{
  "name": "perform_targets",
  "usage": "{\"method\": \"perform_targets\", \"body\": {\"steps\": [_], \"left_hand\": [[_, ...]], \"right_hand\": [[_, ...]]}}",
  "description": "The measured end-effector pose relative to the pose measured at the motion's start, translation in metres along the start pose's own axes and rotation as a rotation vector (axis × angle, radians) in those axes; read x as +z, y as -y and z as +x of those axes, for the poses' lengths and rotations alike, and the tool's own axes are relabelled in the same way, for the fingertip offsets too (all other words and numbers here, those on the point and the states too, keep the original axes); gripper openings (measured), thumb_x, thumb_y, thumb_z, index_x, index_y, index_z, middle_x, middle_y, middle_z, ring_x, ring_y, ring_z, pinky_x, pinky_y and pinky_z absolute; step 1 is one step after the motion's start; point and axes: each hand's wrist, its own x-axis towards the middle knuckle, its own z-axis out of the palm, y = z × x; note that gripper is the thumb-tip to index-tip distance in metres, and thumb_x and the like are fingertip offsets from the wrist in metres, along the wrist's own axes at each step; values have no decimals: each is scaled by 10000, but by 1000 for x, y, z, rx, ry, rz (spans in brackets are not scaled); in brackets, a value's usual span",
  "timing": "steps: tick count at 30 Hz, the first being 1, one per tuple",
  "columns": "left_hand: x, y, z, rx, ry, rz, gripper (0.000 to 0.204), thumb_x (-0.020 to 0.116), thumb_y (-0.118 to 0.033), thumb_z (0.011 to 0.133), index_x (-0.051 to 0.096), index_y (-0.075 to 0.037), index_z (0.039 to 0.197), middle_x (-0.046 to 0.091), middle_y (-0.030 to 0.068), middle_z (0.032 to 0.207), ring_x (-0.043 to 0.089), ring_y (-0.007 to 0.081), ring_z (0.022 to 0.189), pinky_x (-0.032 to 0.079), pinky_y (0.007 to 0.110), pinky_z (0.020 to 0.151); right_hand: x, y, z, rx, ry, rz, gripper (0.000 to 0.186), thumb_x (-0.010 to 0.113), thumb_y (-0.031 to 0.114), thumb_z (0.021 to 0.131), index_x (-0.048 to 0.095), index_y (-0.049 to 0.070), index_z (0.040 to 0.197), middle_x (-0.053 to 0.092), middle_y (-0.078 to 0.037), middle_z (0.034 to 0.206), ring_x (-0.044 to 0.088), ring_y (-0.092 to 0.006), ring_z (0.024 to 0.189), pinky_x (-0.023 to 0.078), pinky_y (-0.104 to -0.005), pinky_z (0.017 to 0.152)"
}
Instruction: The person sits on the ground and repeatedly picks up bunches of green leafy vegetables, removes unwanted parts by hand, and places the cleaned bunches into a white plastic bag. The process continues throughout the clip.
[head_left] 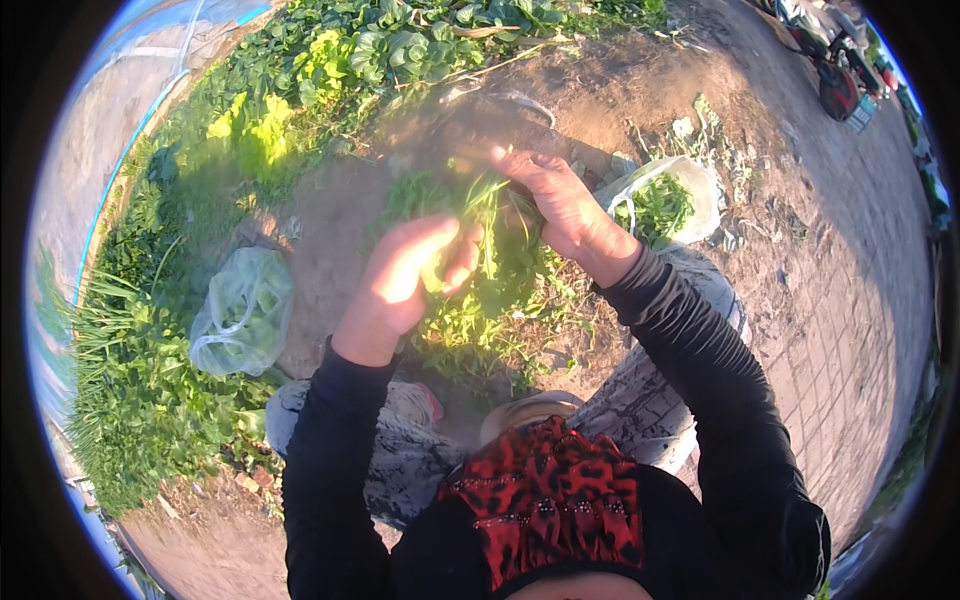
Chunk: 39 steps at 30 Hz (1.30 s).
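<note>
Between my hands is a loose bunch of leafy greens (488, 235), with thin stems and feathery leaves. My left hand (408, 262) is closed round its lower left side, the thumb lying on top. From the right, my right hand (562, 200) meets the upper stems, its fingers partly curled and pressed against them; some fingertips are hidden or blurred. Below the hands, more low greens (490, 335) grow from the soil between my legs. A white plastic bag (707, 200) holding cut greens stands open close to my right wrist.
A translucent plastic bag (240, 312) filled with greens sits on the left. Dense leafy plants (400, 50) fill the far and left sides, beside plastic sheeting (120, 130). A paved path (840, 350) runs along the right, with dark and red items (845, 85) at its far end.
</note>
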Motion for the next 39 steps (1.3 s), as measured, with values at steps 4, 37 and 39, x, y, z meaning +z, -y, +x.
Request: {"method": "perform_targets", "body": {"steps": [4, 37, 39], "left_hand": [[-2, 3, -2, 11, 13, 27, 287, 523, -238, 954, 634, 26, 981, 613, 61, 739, 534, 125, 627, 397, 247, 576], [-281, 207, -23, -283, -679, 1618, 149, 643, -168, 733, 652, -21, 754, 660, 195, 775, 644, 368, 783, 506, 431, 689], [-292, 241, -39, -327, -722, 1535, 137, 641, -163, 739, 649, -32, 779, 659, 195, 797, 641, 390, 821, 505, 455, 713]], "right_hand": [[-1, -1, 1, -1, -4, -40, 283, 654, 312, 911, 634, 59, 1035, 606, 24, 812, 485, -30, 600, 363, -191, 485], [-43, 24, -3, -132, -124, -440, 238, 669, 288, 847, 618, 100, 710, 555, 48, 705, 455, -49, 667, 329, -227, 620], [-43, 26, -3, -139, -159, -474, 235, 666, 280, 848, 620, 98, 707, 553, 48, 701, 454, -47, 666, 322, -225, 623]]}}
